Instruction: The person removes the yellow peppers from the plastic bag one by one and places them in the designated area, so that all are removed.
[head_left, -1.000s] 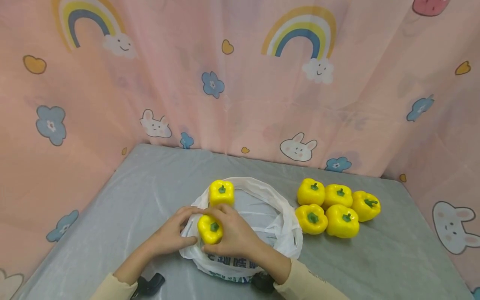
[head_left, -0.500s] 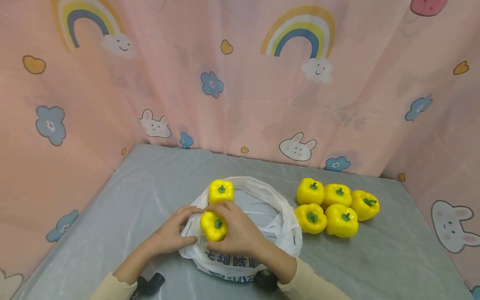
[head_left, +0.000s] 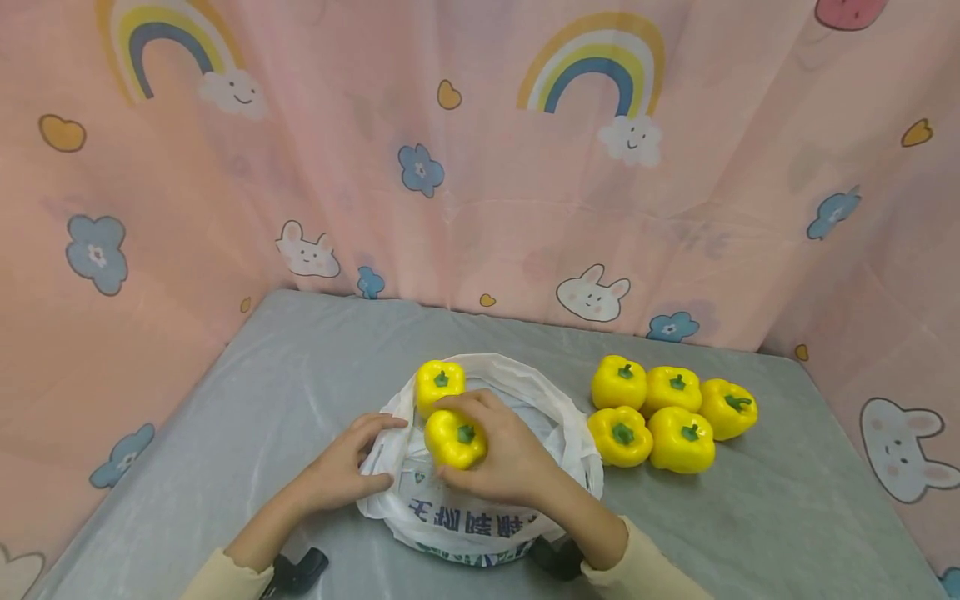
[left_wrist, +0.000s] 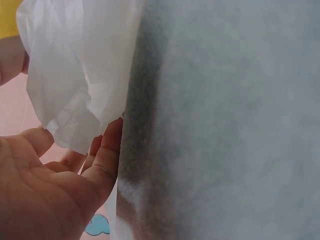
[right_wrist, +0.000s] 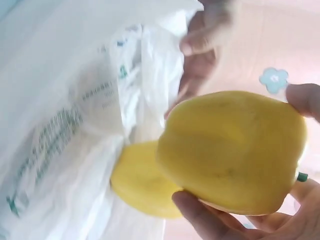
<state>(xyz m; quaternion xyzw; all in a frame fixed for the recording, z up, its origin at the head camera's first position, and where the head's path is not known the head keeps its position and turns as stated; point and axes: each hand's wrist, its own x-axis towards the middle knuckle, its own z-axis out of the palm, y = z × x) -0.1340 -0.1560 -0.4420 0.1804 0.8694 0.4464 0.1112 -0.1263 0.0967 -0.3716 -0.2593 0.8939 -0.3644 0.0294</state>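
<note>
My right hand (head_left: 506, 454) grips a yellow bell pepper (head_left: 453, 442) above the left part of an open white plastic bag (head_left: 517, 533). In the right wrist view, thumb and fingers hold this bell pepper (right_wrist: 235, 150) from opposite sides. A second yellow bell pepper (head_left: 438, 379) sits at the bag's far left, inside the rim; the right hand's fingers partly overlap it. My left hand (head_left: 337, 467) rests at the bag's left rim with thumb and fingers apart. In the left wrist view its fingers (left_wrist: 102, 165) touch the thin plastic; some fingertips are hidden.
Several yellow bell peppers (head_left: 682, 437) stand close together on the grey tablecloth (head_left: 787, 500), right of the bag. A pink patterned curtain (head_left: 510, 225) encloses the back and sides. A dark object (head_left: 296, 573) shows by the left wrist.
My right hand has moved to the right with the bell pepper, away from the left hand, baring more of the bag's printing. The left hand has stayed at the rim.
</note>
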